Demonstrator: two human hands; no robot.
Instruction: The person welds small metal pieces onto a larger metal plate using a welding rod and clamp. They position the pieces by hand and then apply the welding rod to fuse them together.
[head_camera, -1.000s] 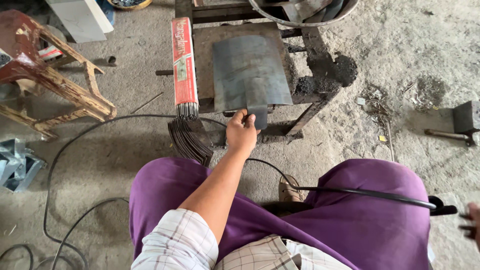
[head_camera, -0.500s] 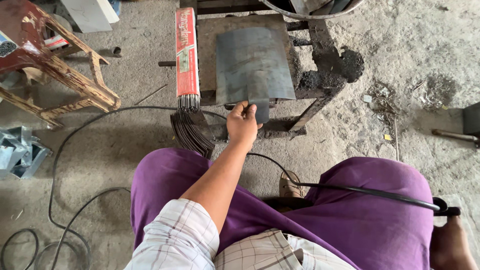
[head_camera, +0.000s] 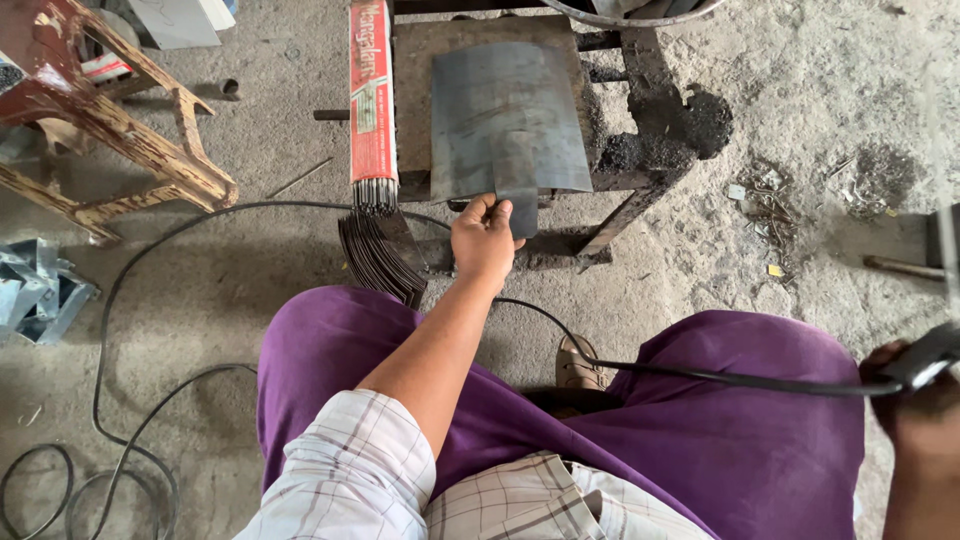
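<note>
Left hand (head_camera: 483, 238) pinches near tab of grey steel blade (head_camera: 507, 120) lying flat on low table (head_camera: 412, 60), centre-far. Right hand (head_camera: 915, 395) clenched on black cable holder (head_camera: 925, 355), near right. Advice: keep blade flat, fingers off joint.

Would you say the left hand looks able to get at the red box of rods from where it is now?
Probably yes: the left hand pinches the metal sheet right beside the red box, nothing between.
</note>
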